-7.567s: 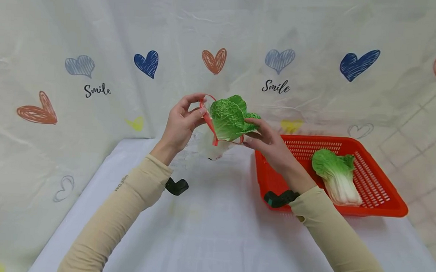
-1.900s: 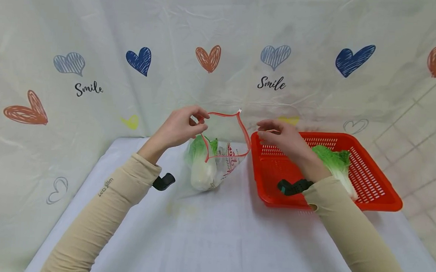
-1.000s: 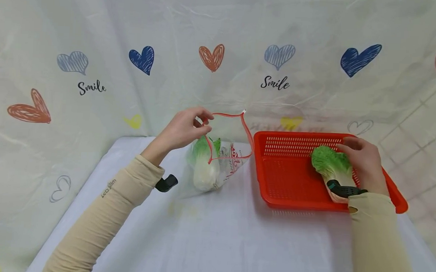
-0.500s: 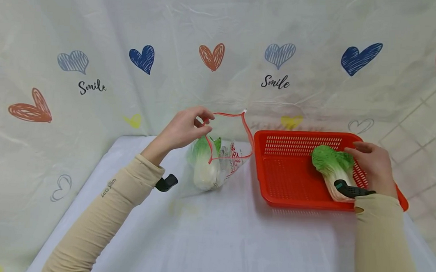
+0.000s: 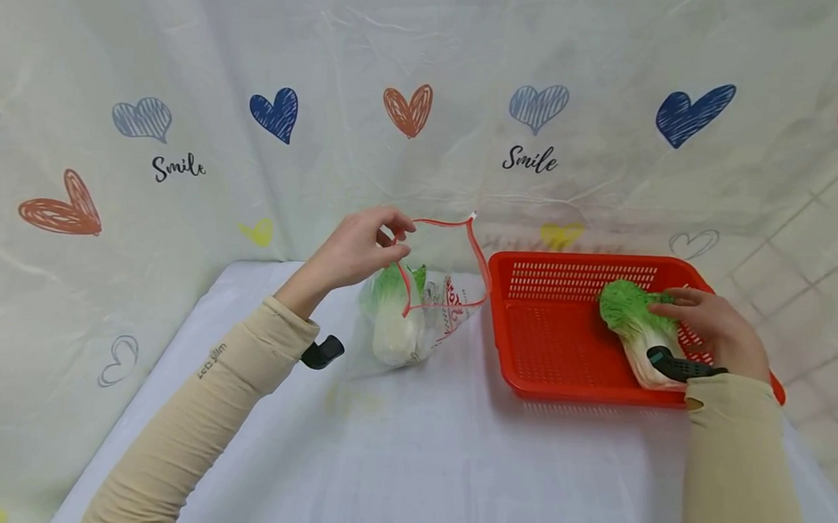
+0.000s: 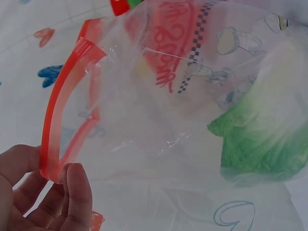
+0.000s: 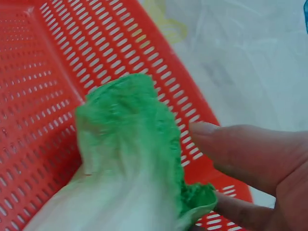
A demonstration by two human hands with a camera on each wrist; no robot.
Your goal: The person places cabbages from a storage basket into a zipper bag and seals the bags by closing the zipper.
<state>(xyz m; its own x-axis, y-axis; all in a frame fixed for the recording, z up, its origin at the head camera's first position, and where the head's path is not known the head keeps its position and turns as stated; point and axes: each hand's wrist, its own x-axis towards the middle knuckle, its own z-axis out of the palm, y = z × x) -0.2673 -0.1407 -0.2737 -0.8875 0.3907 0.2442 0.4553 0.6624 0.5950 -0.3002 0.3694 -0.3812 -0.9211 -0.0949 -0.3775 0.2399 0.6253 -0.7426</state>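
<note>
My left hand pinches the red-edged mouth of a clear plastic zip bag between thumb and fingers. The bag's mouth gapes wide, and red lettering shows on its side. Inside it lies a napa cabbage, white stalk toward me, seen through the plastic. On the right, a second napa cabbage rests in a red basket. My right hand is at its right side, thumb apart from the leaves and a fingertip right behind a curled outer leaf. The wrist camera hides part of its stalk in the head view.
The basket has slotted walls and stands on a white-covered table, just right of the bag. Behind the table hangs a pale curtain printed with hearts and "Smile".
Earlier both hands were at the bag with a cabbage in its mouth; that cabbage now lies inside. My right hand has moved right to the basket's cabbage. The left keeps holding the bag.
</note>
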